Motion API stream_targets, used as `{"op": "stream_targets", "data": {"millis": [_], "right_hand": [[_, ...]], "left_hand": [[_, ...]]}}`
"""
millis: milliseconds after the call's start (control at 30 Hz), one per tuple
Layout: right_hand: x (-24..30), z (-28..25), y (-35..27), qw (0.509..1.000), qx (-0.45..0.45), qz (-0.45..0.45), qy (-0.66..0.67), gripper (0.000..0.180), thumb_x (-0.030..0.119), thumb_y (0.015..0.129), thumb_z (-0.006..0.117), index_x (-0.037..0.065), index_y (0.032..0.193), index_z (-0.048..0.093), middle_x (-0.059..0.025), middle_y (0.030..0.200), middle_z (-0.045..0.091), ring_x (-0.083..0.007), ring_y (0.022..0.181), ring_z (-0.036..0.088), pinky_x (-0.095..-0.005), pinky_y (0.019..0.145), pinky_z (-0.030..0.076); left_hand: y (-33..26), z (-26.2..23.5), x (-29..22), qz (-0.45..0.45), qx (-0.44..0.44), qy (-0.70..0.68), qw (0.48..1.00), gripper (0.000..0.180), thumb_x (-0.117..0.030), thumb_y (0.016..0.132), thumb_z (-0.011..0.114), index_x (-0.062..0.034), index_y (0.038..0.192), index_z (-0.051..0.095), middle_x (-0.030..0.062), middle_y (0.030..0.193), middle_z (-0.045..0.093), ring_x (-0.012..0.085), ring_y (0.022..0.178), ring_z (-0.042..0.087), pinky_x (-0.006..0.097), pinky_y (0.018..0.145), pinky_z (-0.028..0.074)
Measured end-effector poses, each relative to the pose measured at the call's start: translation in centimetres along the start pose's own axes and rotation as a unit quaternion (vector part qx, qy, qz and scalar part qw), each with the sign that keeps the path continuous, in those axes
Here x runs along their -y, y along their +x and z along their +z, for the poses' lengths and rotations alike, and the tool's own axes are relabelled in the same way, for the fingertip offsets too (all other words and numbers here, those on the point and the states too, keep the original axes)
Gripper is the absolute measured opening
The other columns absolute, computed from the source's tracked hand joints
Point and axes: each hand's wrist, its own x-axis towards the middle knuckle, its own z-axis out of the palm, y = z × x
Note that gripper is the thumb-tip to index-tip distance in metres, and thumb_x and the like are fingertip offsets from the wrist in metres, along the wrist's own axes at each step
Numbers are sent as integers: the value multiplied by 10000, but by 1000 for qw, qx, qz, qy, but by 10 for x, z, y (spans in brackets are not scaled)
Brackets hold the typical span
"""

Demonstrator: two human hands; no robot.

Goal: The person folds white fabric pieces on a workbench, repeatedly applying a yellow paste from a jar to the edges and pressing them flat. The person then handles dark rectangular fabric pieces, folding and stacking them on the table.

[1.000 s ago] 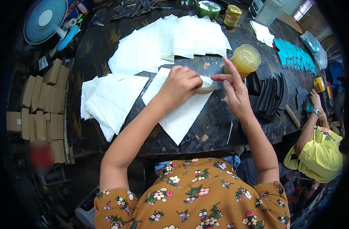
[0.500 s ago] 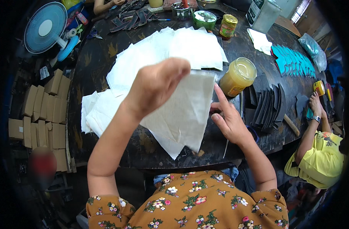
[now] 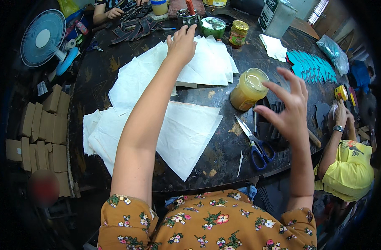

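Observation:
My left hand [image 3: 182,45] reaches to the far edge of the fanned white cloth pieces [image 3: 138,79], palm down with its fingers apart. It holds nothing that I can see. My right hand [image 3: 289,102] hovers above the table to the right of a glass jar of yellowish stuff [image 3: 243,93], fingers spread and slightly blurred. A triangular white cloth piece [image 3: 186,137] lies flat nearer to me. Beside it rest blue-handled scissors [image 3: 255,143], their blades partly apart, and a thin white strip [image 3: 240,163].
Dark curved pieces [image 3: 276,125] lie partly behind my right hand. Turquoise pieces [image 3: 311,66], a metal can [image 3: 277,16] and a green tub [image 3: 212,27] stand farther off. A fan [image 3: 42,37] is at left. A person in yellow [image 3: 348,166] works at right; another's hand [image 3: 114,13] shows far left.
The cloth piece my left hand was lifting now lies flat. That hand has moved away from me to the far cloths. My right hand has shifted right, uncovering the scissors.

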Motion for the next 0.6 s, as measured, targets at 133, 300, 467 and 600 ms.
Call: {"op": "stream_targets", "data": {"millis": [133, 300, 467, 600], "right_hand": [[-4, 15, 25, 992, 120, 0, -34, 649, 584, 720, 928, 185, 1228, 864, -130, 1593, 581, -388, 1486, 479, -560, 1211, 370], [3, 10, 26, 996, -80, -5, 44, 317, 302, 757, 982, 78, 885, 798, -121, 1370, 695, -346, 1286, 624, -479, 1071, 466], [21, -4, -8, 997, -68, 24, -25, 270, 289, 820, 939, 72, 903, 800, -106, 1223, 699, -326, 1180, 628, -455, 988, 471], [47, 1, -47, 958, 98, 91, 255, 184, 214, 933, 825, 54, 1025, 829, -112, 1038, 652, -288, 984, 629, -395, 876, 492]], "left_hand": [[-69, -31, -8, 79, -63, -105, 989, 484, -87, 978, 741, -140, 1450, 646, 145, 1456, 655, 362, 1370, 610, 521, 1136, 464], [-156, -75, -21, 137, 40, -218, 965, 242, 1, 917, 754, -85, 1138, 799, 100, 1181, 739, 310, 1146, 670, 432, 1018, 523], [-204, -74, -41, 188, 131, -266, 936, 209, -55, 924, 771, -113, 1118, 820, 55, 1131, 735, 288, 1102, 660, 424, 980, 516], [-218, -64, -47, 156, 139, -238, 948, 213, -129, 978, 749, -149, 1174, 830, 45, 1202, 721, 273, 1156, 636, 440, 1009, 498]]}}
